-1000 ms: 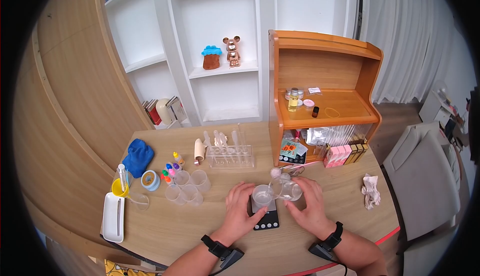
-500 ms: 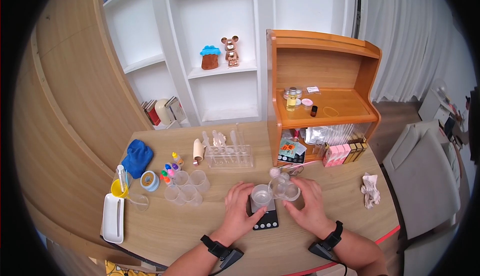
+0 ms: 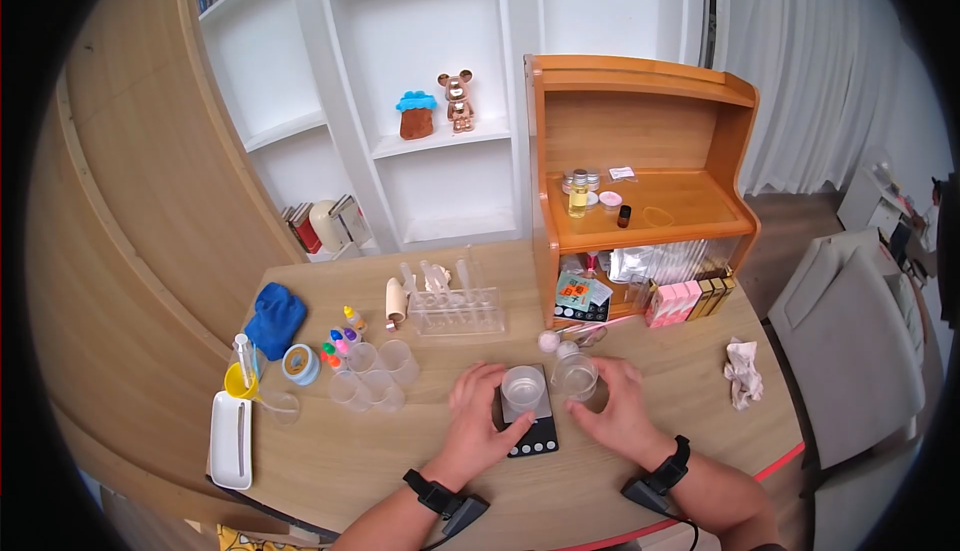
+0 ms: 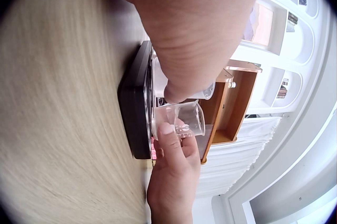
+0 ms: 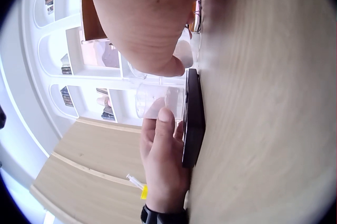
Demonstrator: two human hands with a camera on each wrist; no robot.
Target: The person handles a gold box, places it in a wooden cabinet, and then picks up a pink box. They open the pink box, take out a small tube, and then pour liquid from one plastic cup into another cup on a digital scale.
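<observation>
A black digital scale (image 3: 532, 441) lies on the table, and a clear plastic cup (image 3: 523, 389) with clear liquid stands on its plate. My left hand (image 3: 478, 419) holds this cup at its side, thumb in front and fingers behind. Just to the right, my right hand (image 3: 622, 409) grips a clear beaker (image 3: 575, 379) between thumb and fingers. The beaker stands nearly upright, close beside the scale. In the left wrist view, faint markings show on the beaker (image 4: 185, 117). The right wrist view shows the left thumb pressed against the cup (image 5: 150, 100).
Several empty plastic cups (image 3: 382, 389) and small dropper bottles (image 3: 338, 346) stand left of the hands. Behind is a test tube rack (image 3: 457, 313). A white tray (image 3: 231, 441), blue cloth (image 3: 276, 319) and crumpled tissue (image 3: 742, 375) lie near the sides. A wooden shelf unit (image 3: 640, 141) stands behind.
The beaker was tilted with its lip over the cup; it has moved right, apart from the cup, and turned more upright. The left hand has stayed at the cup.
</observation>
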